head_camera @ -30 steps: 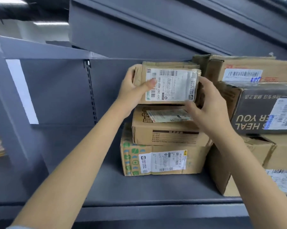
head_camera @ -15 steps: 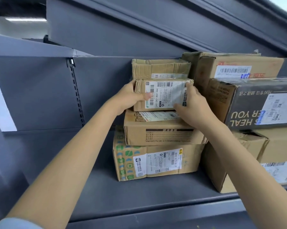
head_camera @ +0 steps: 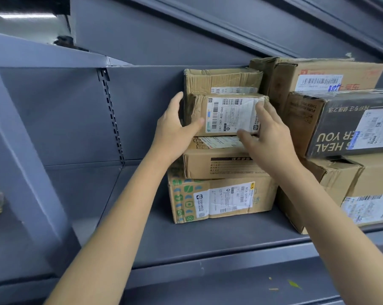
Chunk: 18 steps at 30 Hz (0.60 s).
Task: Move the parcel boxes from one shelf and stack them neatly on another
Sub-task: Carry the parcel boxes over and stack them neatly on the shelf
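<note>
We have the small parcel box [head_camera: 227,115] at the top of a three-box stack, its long axis running left to right and its white label facing us, the label's print turned sideways. Our left hand [head_camera: 175,126] holds its left end, thumb across the front; our right hand [head_camera: 265,133] grips its right end, fingers up the edge and thumb at the lower front corner. It sits on a plain brown box [head_camera: 221,160], which rests on a green-patterned box [head_camera: 219,199]. Just behind it stands a crumpled carton [head_camera: 221,81]. Close on the right a black box [head_camera: 344,124] printed upside down lies between two brown cartons, one above [head_camera: 318,75] and one below [head_camera: 331,183], crowding our right hand. Everything stands on a grey metal shelf [head_camera: 120,227] with a slotted upright [head_camera: 112,117] in its back panel; a ceiling light [head_camera: 27,16] shows top left.
</note>
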{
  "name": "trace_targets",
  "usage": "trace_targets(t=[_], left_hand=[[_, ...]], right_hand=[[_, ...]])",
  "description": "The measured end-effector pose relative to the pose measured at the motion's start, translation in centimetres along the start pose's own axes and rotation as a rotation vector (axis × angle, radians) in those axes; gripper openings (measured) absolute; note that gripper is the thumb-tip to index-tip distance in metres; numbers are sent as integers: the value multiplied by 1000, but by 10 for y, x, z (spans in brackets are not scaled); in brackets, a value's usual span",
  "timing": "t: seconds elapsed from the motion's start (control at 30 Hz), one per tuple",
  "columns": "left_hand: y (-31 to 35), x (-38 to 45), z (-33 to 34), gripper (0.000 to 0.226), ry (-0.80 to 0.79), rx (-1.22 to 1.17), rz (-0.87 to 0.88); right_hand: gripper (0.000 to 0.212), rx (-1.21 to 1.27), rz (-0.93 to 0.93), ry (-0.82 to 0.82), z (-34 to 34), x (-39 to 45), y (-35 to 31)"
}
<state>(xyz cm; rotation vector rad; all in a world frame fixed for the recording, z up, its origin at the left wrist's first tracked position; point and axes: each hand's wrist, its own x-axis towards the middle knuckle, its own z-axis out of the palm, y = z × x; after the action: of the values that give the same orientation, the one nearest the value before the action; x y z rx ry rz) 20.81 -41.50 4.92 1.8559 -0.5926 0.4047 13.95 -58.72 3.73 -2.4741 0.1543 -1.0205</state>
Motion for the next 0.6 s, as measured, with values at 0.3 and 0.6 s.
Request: trace_targets(t=[0.3,0.6], left_hand=[[12,-78,-28,52,49,231,217],[35,-179,-74,47,163,502,196]], right_hand=[[60,65,-122,83,-3,-55,-34],[66,316,-334,-33,13,-123,-61]])
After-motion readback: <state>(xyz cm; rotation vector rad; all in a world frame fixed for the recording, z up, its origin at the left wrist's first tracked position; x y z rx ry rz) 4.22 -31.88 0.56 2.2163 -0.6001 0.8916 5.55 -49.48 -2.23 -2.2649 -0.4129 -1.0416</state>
